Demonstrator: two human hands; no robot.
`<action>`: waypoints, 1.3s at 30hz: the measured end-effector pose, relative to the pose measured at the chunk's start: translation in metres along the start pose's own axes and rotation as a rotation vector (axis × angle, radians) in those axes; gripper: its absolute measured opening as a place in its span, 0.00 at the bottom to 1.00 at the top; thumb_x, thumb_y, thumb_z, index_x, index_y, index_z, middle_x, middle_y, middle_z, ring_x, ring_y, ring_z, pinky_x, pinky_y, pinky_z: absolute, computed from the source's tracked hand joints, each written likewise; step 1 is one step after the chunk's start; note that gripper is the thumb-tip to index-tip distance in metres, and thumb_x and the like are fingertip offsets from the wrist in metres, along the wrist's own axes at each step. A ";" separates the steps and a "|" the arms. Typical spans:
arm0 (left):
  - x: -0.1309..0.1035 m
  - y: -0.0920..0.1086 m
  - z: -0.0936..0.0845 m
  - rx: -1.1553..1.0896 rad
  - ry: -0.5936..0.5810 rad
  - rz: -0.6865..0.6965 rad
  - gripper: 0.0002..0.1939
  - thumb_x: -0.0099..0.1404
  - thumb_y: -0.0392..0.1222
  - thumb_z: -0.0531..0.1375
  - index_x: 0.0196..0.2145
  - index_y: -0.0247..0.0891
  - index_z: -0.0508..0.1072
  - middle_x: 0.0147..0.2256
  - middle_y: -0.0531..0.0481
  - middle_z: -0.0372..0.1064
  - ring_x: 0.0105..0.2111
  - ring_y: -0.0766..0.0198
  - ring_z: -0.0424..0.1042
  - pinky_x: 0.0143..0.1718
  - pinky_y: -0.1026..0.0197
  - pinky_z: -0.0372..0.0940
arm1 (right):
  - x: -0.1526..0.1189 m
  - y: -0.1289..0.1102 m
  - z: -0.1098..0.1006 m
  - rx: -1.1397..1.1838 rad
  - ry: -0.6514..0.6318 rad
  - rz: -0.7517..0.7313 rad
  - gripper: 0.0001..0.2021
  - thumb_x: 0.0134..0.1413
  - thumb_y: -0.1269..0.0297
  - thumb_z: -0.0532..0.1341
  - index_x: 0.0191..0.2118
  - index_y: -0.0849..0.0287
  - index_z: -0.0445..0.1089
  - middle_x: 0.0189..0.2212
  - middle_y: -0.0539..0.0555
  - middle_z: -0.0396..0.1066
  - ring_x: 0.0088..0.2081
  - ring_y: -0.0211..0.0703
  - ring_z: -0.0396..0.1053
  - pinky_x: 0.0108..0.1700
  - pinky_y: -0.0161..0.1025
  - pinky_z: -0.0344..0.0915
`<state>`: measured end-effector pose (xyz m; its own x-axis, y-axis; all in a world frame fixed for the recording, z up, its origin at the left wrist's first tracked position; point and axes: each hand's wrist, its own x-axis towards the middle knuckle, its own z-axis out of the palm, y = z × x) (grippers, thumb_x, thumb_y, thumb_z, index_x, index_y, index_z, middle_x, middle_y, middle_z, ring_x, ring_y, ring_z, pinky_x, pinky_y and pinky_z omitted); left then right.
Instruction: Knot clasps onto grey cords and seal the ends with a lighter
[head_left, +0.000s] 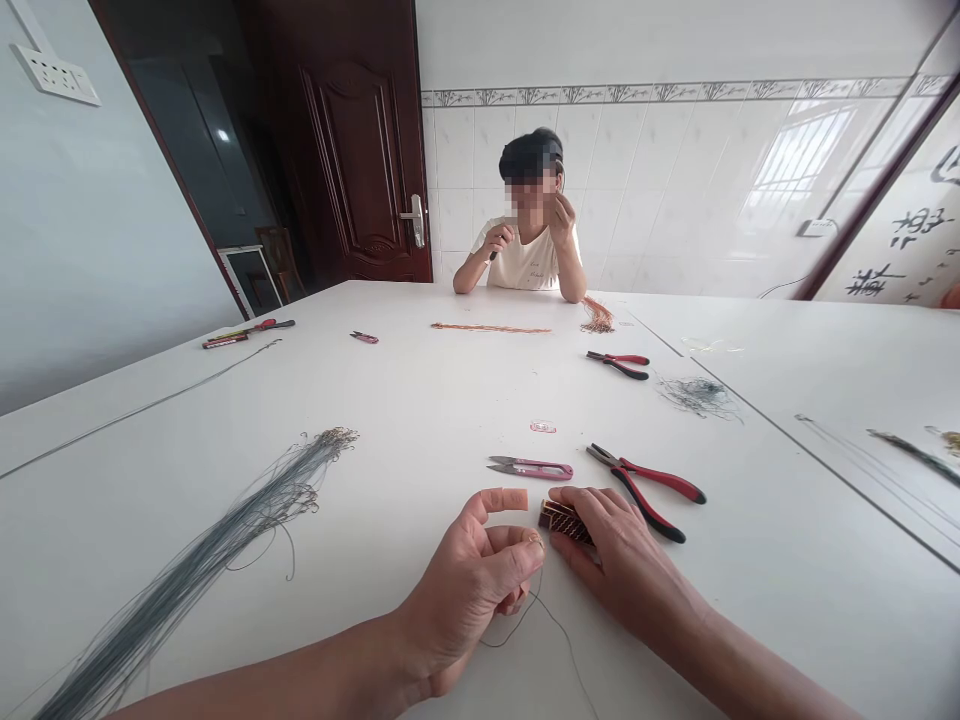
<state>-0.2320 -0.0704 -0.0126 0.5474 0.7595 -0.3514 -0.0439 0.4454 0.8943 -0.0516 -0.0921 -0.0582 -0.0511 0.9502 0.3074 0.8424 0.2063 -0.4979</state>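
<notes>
My left hand (487, 570) pinches the end of a thin grey cord (562, 630), which hangs down and curls on the white table (420, 400). A tan bandage wraps its raised index finger. Close beside it, my right hand (622, 550) is wrapped over a dark red patterned block (564, 520) lying on the table; the block's right part is hidden under the fingers. Just beyond both hands lie pink-handled thread snips (532, 469) and pliers with red and black handles (645, 490).
A long bundle of grey cords (247, 530) spreads across the left. Farther back are a second pair of pliers (621, 364), a grey thread tangle (697, 395), small snips (364, 338) and orange cords (491, 328). A person (532, 230) sits across the table.
</notes>
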 end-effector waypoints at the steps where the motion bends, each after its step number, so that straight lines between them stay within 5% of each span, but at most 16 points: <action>1: 0.000 0.000 0.000 0.000 0.001 -0.001 0.20 0.60 0.39 0.60 0.48 0.42 0.58 0.29 0.58 0.59 0.21 0.77 0.53 0.27 0.66 0.48 | 0.000 -0.001 -0.001 -0.002 0.010 -0.008 0.10 0.56 0.70 0.55 0.44 0.56 0.64 0.42 0.58 0.70 0.46 0.56 0.65 0.45 0.56 0.62; 4: 0.000 0.000 0.000 -0.011 0.007 0.012 0.20 0.60 0.39 0.60 0.48 0.42 0.58 0.28 0.58 0.59 0.20 0.77 0.52 0.26 0.66 0.48 | -0.003 -0.008 -0.006 0.089 0.062 -0.002 0.09 0.58 0.68 0.53 0.44 0.54 0.63 0.43 0.57 0.69 0.46 0.52 0.65 0.44 0.51 0.64; 8: 0.003 -0.002 0.001 -0.026 0.008 0.041 0.21 0.59 0.40 0.62 0.48 0.42 0.58 0.27 0.58 0.60 0.20 0.76 0.52 0.25 0.66 0.48 | -0.009 -0.027 -0.014 0.484 0.046 0.117 0.06 0.60 0.63 0.53 0.42 0.53 0.62 0.37 0.54 0.69 0.38 0.45 0.69 0.35 0.41 0.68; 11: 0.004 -0.003 0.001 -0.021 -0.015 0.062 0.22 0.59 0.41 0.62 0.48 0.40 0.57 0.26 0.58 0.60 0.21 0.75 0.52 0.26 0.66 0.48 | -0.014 -0.038 -0.016 0.632 0.007 0.147 0.05 0.60 0.63 0.53 0.42 0.52 0.61 0.34 0.52 0.69 0.37 0.43 0.68 0.39 0.42 0.68; 29: 0.004 -0.004 0.000 0.016 -0.041 0.054 0.21 0.60 0.41 0.62 0.47 0.39 0.58 0.25 0.58 0.60 0.22 0.76 0.52 0.26 0.67 0.49 | -0.017 -0.041 -0.016 0.679 0.027 0.175 0.05 0.59 0.63 0.55 0.41 0.52 0.61 0.34 0.51 0.67 0.38 0.42 0.68 0.41 0.42 0.67; 39: 0.008 -0.013 -0.002 0.093 -0.124 0.123 0.21 0.58 0.44 0.63 0.46 0.41 0.61 0.26 0.57 0.61 0.22 0.75 0.53 0.24 0.67 0.48 | -0.019 -0.043 -0.009 0.598 0.034 0.095 0.05 0.56 0.70 0.52 0.37 0.52 0.57 0.29 0.48 0.62 0.31 0.38 0.62 0.28 0.33 0.62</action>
<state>-0.2288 -0.0693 -0.0275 0.6414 0.7390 -0.2063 -0.0429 0.3030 0.9520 -0.0822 -0.1213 -0.0350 0.0348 0.9650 0.2598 0.3939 0.2257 -0.8910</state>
